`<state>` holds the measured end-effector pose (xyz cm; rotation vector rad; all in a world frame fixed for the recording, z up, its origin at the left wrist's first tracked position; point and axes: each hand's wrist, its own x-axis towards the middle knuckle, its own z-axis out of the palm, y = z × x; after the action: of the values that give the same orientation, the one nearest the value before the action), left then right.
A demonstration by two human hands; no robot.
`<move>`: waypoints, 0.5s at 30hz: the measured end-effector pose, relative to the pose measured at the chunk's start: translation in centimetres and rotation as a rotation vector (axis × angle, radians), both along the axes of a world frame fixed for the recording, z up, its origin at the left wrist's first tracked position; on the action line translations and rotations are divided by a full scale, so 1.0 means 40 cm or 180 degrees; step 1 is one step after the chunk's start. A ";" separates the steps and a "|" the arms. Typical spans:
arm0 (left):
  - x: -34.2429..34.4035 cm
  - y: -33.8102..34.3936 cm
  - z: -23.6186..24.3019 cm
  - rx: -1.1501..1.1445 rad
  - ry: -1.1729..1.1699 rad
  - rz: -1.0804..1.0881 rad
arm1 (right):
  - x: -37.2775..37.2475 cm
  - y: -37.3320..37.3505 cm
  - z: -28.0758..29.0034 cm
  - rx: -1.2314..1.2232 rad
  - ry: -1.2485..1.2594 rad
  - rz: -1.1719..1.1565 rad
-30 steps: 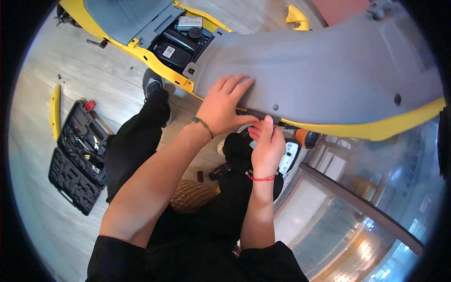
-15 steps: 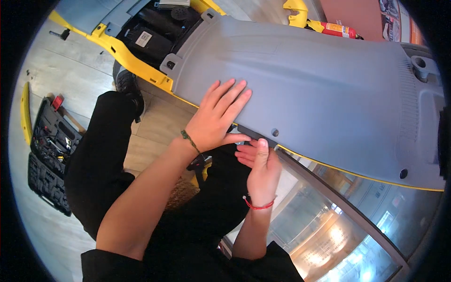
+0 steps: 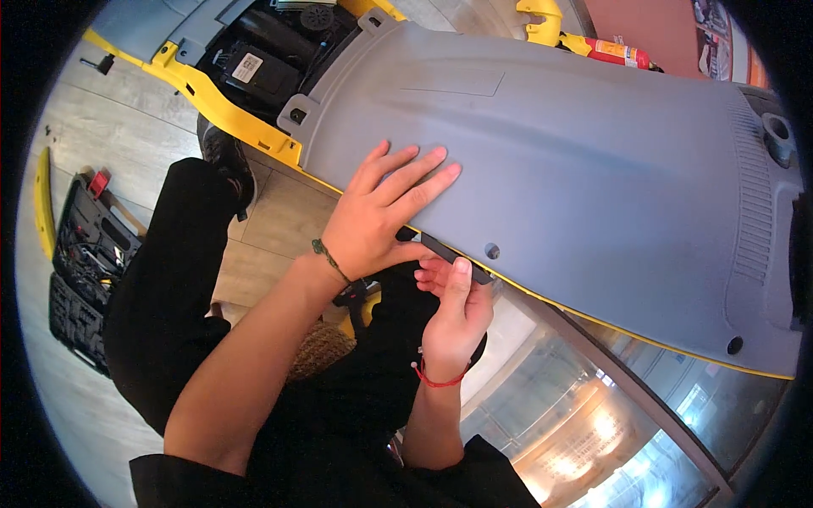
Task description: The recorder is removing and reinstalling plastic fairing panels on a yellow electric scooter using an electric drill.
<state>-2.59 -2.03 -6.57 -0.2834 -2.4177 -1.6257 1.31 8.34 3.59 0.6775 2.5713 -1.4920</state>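
A long grey plastic panel (image 3: pixel 576 169) with a thin yellow edge lies across the upper right of the view, on a yellow-bodied vehicle (image 3: pixel 229 114). My left hand (image 3: pixel 381 207) rests on the panel's near edge, fingers spread flat and thumb stretched down toward a dark strip (image 3: pixel 442 250) under that edge. Just right of it, my right hand (image 3: pixel 453 309) has its thumb against this strip, with the other fingers curled beneath. A round hole (image 3: pixel 492 251) shows in the panel above my right thumb. An open compartment with black components (image 3: pixel 279 63) is at upper left.
An open black tool case (image 3: pixel 80 313) and a loose yellow part (image 3: pixel 44 199) lie on the floor at left. A red extinguisher (image 3: pixel 614 52) and yellow piece (image 3: pixel 542 21) are beyond the panel. A glass surface (image 3: pixel 593 406) spans the lower right. My bent leg (image 3: pixel 178 237) is at left.
The view has shifted, showing more of the panel's right end. My hands remain at its near edge and sit lower in the picture, with more of the dark strip exposed between them.
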 end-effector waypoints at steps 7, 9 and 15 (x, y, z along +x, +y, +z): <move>-0.001 -0.001 0.028 0.0102 -0.0202 -0.0023 | -0.012 0.003 0.022 0.0391 -0.0195 0.0152; -0.003 -0.003 0.031 0.0179 -0.0164 0.0005 | -0.011 -0.001 0.020 0.0445 -0.0235 0.0107; -0.001 0.001 0.029 0.0009 -0.0124 0.0068 | -0.002 -0.009 -0.011 0.0114 0.0107 -0.0028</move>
<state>-2.65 -2.00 -5.40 -0.2266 -2.4380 -1.6405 1.24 7.97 3.16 0.6746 2.6291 -1.4759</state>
